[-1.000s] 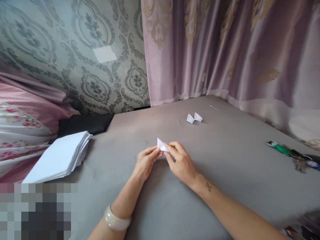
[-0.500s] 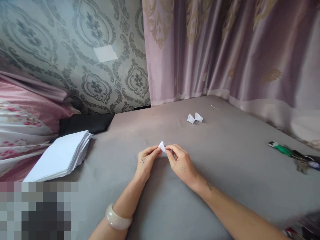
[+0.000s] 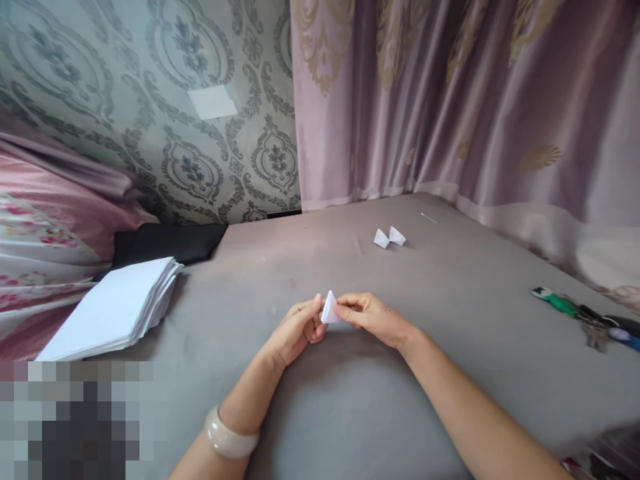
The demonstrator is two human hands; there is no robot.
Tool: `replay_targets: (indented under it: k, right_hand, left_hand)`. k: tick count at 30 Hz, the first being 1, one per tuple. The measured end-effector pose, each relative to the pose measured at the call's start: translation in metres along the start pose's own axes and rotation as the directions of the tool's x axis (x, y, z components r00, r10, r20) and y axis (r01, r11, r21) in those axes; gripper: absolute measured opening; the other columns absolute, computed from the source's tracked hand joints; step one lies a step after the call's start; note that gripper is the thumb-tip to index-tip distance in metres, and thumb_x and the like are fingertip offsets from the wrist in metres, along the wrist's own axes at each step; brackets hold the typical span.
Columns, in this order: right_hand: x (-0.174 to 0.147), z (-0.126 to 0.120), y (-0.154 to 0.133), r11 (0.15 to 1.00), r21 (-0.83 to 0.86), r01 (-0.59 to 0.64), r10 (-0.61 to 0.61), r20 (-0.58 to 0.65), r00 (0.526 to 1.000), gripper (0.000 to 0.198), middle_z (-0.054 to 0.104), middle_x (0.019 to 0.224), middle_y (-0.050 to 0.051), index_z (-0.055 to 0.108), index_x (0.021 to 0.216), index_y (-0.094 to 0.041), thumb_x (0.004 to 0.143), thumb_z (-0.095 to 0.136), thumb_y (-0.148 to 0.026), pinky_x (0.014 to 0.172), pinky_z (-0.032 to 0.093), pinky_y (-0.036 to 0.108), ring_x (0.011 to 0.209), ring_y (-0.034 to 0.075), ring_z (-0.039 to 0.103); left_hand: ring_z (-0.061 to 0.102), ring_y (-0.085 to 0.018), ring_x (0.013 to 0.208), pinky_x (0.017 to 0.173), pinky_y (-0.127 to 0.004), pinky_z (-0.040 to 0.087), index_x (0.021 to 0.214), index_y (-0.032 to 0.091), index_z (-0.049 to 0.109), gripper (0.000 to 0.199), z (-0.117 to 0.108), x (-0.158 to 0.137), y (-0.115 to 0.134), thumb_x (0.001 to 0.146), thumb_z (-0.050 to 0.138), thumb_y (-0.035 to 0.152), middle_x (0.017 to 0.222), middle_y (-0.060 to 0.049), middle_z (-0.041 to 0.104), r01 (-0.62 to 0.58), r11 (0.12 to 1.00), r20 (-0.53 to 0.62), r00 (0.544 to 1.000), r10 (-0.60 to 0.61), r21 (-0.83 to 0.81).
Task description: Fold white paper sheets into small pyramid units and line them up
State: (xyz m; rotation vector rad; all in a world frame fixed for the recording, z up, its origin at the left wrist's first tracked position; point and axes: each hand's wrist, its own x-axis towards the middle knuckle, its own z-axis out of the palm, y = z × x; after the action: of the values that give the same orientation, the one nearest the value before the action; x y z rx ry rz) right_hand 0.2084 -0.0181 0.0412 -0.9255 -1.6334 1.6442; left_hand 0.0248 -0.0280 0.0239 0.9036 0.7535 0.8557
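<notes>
Head view, as it reached me over the feed: near the middle of the frame I had the small folded white paper held up over the grey surface, its point upward. The grip of the right hand was pinching its right side between thumb and fingers. The left hand, with a pale bracelet on its forearm, was half curled at the paper's left edge; I could not tell whether its grip was touching the paper. Right of upper centre I saw two folded paper pieces, one just beside the other, with a thin white stick beyond them. A stack of white sheets lay at the left of the frame, and keys lay near the right edge.
</notes>
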Motion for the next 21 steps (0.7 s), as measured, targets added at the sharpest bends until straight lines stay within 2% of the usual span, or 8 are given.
replay_targets:
  k: [4,10,13,18,21]
  right_hand:
    - [-0.005,-0.004,-0.006,0.999,-0.025,-0.031,0.033,0.090,0.995,0.023,0.057,0.068,-0.004,0.071,0.085,-0.021,0.081,0.060,-0.040,0.052,0.030,0.021,0.056,0.007,0.040]
    - [-0.006,-0.007,-0.004,0.995,0.033,-0.095,0.085,0.229,0.970,0.027,0.043,0.059,-0.006,0.068,0.087,-0.018,0.082,0.060,-0.044,0.044,0.023,0.020,0.049,0.006,0.027]
    - [-0.006,-0.010,-0.003,0.994,0.054,-0.093,0.075,0.271,0.960,0.029,0.041,0.056,-0.007,0.066,0.086,-0.016,0.082,0.060,-0.045,0.042,0.024,0.019,0.047,0.005,0.029]
    - [-0.007,-0.014,-0.003,0.993,0.008,-0.120,0.113,0.291,0.950,0.031,0.052,0.060,-0.004,0.063,0.088,-0.016,0.082,0.059,-0.046,0.042,0.028,0.018,0.045,0.003,0.037]
    - [-0.008,-0.016,-0.005,0.993,-0.023,-0.118,0.120,0.275,0.954,0.031,0.055,0.061,-0.004,0.063,0.089,-0.016,0.083,0.059,-0.046,0.043,0.030,0.017,0.045,0.003,0.039]
  left_hand:
    - [0.028,-0.003,0.036,0.039,-0.019,0.016,0.065,0.013,0.058,0.038,-0.004,-0.002,0.000,0.079,0.061,0.049,0.042,0.005,0.043,0.051,0.994,0.036,0.998,-0.054,0.099]
    - [0.034,-0.003,0.033,0.035,-0.018,0.020,0.067,0.014,0.057,0.039,-0.008,-0.004,0.002,0.077,0.062,0.051,0.041,0.004,0.048,0.117,0.983,0.086,0.988,-0.130,0.142]
    - [0.035,-0.004,0.031,0.033,-0.016,0.022,0.070,0.014,0.056,0.039,-0.010,-0.005,0.002,0.079,0.061,0.052,0.041,0.004,0.049,0.112,0.987,0.115,0.985,-0.125,0.114]
    - [0.039,-0.005,0.027,0.030,-0.015,0.023,0.079,0.015,0.057,0.039,-0.012,-0.007,0.001,0.077,0.062,0.053,0.041,0.002,0.055,0.084,0.994,0.235,0.967,-0.099,0.075]
    - [0.044,-0.006,0.030,0.031,-0.015,0.026,0.086,0.016,0.058,0.036,-0.012,-0.008,0.002,0.072,0.070,0.047,0.044,0.002,0.058,0.113,0.986,0.230,0.963,-0.138,0.118]
